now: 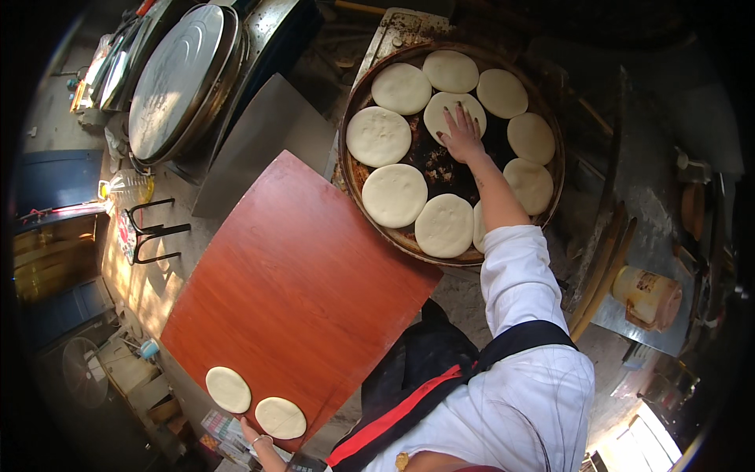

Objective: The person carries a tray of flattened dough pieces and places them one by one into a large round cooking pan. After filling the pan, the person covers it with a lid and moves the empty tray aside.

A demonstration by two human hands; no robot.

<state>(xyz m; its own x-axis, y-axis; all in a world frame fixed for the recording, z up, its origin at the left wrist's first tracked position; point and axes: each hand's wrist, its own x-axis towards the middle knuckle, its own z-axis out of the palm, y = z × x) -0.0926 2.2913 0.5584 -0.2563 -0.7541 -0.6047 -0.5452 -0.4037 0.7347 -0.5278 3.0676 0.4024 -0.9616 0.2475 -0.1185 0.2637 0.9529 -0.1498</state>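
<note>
My right hand (462, 134) rests flat, fingers spread, on a flat dough round (441, 120) in a large round metal pan (451, 258). Several more dough rounds lie in a ring along the pan's rim, among them one at the left (378, 137) and one at the bottom (444, 226); my forearm partly covers another. At lower left, my left hand (255, 435) grips the near edge of a reddish-brown wooden board (301, 283), its fingers mostly hidden under it. Two dough rounds (228, 390) (281, 418) lie on the board beside that hand. The board's far corner meets the pan's rim.
Large round metal lids or pans (177, 82) stand stacked at upper left, beside a grey sheet panel (265, 141). On the right are long wooden sticks (601, 271) and a stained plastic jug (646, 298). A black-legged stool (156, 233) and a fan (85, 371) stand at left.
</note>
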